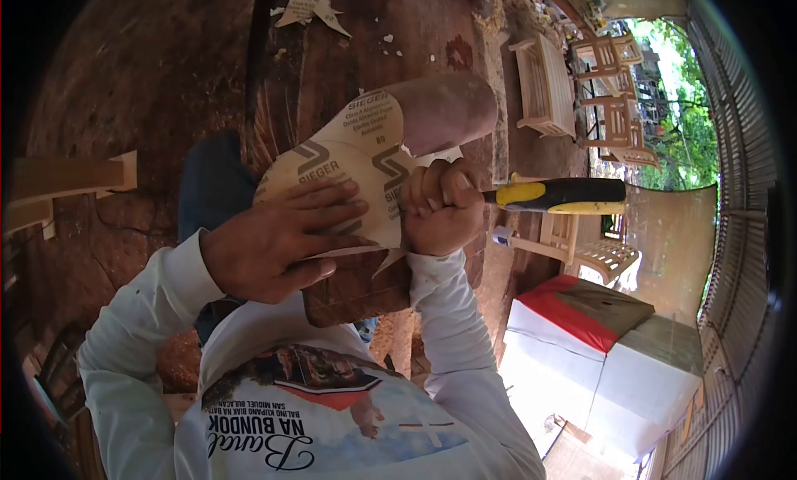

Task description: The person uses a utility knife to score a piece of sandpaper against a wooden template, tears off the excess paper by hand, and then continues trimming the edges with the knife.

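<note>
A sheet of sandpaper [378, 135], printed SIEGER and 80 on its tan backing, lies in front of me with a curved line on it. Its far right part curls over to show the brown grit side [452, 110]. My left hand [278, 235] rests flat on the backing, fingers spread. At the sheet's right edge, my right hand [444, 202] is closed round the metal shaft of a tool with a black-and-yellow handle [564, 195]. The handle sticks out to the right; the tip is hidden in the fist. Under the near edge is a dark wooden board [357, 289].
Torn sandpaper scraps [309, 8] and small white bits lie on the brown wooden work surface [349, 52]. Wooden chairs [610, 131] and a slatted bench [544, 85] stand at right. Nearer is a large white box with a red top edge [564, 314]. Wooden pieces [70, 181] jut in at left.
</note>
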Tool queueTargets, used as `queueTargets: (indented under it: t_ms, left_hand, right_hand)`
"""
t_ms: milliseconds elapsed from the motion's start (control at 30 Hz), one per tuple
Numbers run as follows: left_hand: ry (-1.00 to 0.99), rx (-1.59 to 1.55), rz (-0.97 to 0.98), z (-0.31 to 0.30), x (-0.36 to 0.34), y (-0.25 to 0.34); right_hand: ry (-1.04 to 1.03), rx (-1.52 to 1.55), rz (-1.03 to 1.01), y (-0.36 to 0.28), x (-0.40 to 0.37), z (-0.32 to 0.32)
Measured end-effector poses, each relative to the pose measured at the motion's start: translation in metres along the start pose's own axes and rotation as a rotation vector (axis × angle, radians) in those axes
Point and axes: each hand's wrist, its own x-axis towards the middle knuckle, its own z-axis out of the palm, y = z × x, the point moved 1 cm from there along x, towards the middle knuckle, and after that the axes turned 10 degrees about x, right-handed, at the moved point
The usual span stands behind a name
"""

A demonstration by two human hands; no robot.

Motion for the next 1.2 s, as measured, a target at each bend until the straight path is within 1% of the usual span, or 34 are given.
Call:
queueTargets:
  t_ms: [100,200,500,600,700,800,900,1000,1100,1200]
  left_hand:
    - [-0.004,0.001,0.001,0.001,0.000,-0.001]
    - [-0.005,-0.011,-0.005,0.000,0.000,-0.001]
    - [-0.009,-0.014,-0.017,0.001,-0.001,-0.002]
    - [-0.013,-0.013,-0.021,0.002,0.000,-0.002]
    - [-0.007,-0.007,-0.014,0.001,0.001,-0.001]
    - [-0.005,-0.013,-0.016,0.001,0.001,-0.002]
    - [0.011,-0.008,0.002,0.002,0.002,-0.003]
    - [0.013,-0.006,0.005,0.002,0.002,-0.004]
    - [0.009,-0.012,0.007,0.001,0.002,-0.006]
    - [0.011,-0.041,-0.007,0.001,0.004,-0.007]
  right_hand:
    - [0.010,-0.007,0.002,0.001,0.000,0.000]
    - [-0.027,0.034,-0.006,0.002,0.000,-0.004]
    - [-0.064,0.035,-0.048,0.002,-0.001,-0.003]
    - [-0.080,0.048,-0.039,0.003,0.000,-0.005]
    - [-0.044,0.054,-0.037,0.004,-0.001,-0.003]
    - [-0.074,0.059,-0.026,0.005,0.000,-0.008]
    - [-0.010,0.046,-0.003,0.005,0.000,-0.004]
    - [0.029,-0.058,-0.026,0.007,-0.002,0.004]
    - [0.087,-0.065,-0.026,0.008,-0.002,0.006]
    - [0.094,-0.038,-0.023,0.009,-0.002,0.003]
